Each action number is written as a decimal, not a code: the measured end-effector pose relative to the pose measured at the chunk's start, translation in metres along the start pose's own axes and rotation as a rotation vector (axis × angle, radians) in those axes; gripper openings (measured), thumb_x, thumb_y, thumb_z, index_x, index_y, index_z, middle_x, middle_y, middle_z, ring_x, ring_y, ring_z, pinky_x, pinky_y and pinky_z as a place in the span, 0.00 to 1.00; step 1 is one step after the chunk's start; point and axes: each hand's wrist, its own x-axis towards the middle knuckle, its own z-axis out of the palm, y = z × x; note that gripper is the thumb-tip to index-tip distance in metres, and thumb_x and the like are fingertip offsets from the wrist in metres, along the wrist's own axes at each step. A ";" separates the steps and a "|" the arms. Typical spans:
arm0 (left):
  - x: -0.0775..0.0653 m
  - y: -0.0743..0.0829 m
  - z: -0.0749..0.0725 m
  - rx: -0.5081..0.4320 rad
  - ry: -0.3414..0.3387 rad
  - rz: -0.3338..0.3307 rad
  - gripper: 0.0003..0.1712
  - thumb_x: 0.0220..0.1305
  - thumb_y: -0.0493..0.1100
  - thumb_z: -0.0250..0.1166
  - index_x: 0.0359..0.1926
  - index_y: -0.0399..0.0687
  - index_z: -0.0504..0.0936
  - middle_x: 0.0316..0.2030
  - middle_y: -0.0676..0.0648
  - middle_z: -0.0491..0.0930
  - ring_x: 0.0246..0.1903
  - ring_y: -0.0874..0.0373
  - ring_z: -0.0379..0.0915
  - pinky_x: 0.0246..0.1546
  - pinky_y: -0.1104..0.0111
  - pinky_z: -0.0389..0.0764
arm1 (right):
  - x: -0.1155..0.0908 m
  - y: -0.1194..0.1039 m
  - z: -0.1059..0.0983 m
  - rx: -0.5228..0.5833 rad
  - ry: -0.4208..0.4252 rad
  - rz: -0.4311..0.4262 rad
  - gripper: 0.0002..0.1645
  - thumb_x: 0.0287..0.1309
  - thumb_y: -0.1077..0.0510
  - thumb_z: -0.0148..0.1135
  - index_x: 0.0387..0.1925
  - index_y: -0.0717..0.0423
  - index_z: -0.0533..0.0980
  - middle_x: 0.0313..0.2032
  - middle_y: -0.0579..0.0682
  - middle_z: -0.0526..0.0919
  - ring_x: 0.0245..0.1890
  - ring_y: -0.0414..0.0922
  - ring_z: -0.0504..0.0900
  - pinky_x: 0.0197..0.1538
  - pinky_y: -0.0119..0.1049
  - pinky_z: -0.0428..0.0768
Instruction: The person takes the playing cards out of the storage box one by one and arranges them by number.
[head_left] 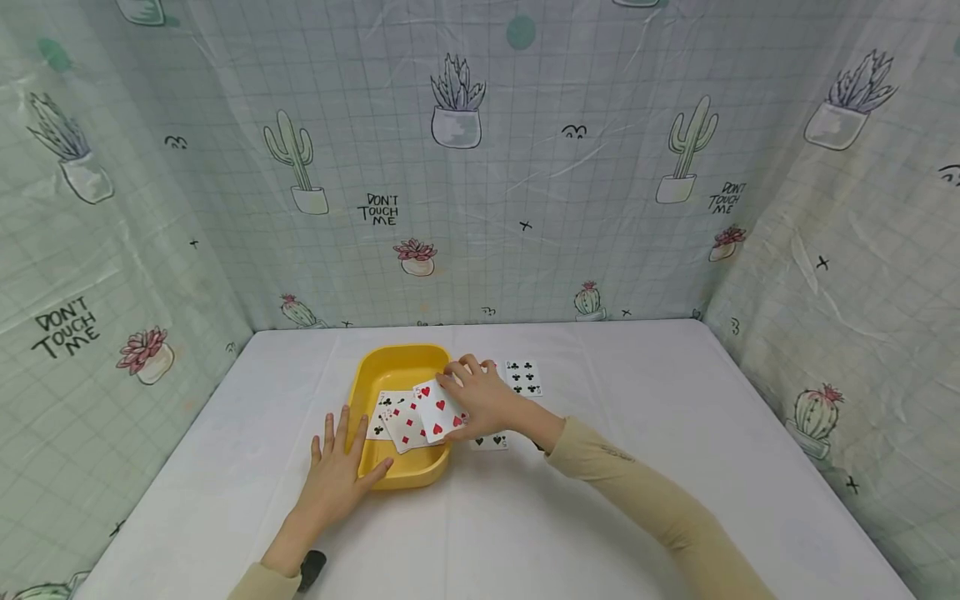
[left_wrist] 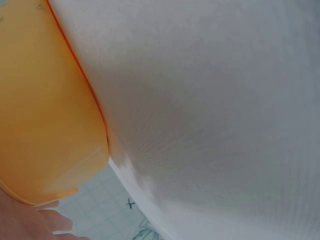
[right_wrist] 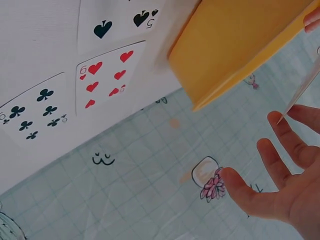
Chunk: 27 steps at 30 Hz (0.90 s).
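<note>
My right hand [head_left: 483,402] pinches a hearts playing card [head_left: 435,410] over the right side of the yellow tray [head_left: 405,475]. In the right wrist view that card [right_wrist: 303,90] shows nearly edge-on between the fingers. Inside the tray lie a diamonds card [head_left: 405,427] and, partly under it, a clubs card [head_left: 377,427]. My left hand [head_left: 336,483] spreads its fingers along the tray's left rim, thumb over the near left edge. The left wrist view shows fingers [left_wrist: 52,220] against the outside of the tray [left_wrist: 50,115].
Right of the tray, the six of clubs [head_left: 523,378], the six of hearts [right_wrist: 103,82] and the five of spades [right_wrist: 120,22] lie face up on the white tablecloth [head_left: 600,517]. A cactus-print cloth [head_left: 510,167] hangs behind and beside the table.
</note>
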 end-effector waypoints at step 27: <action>0.002 -0.001 0.000 -0.008 -0.008 -0.001 0.48 0.55 0.67 0.51 0.67 0.40 0.52 0.68 0.33 0.39 0.66 0.32 0.31 0.58 0.36 0.43 | -0.051 0.032 0.024 -0.072 0.069 0.048 0.53 0.39 0.24 0.52 0.63 0.49 0.59 0.56 0.47 0.64 0.58 0.48 0.58 0.54 0.54 0.63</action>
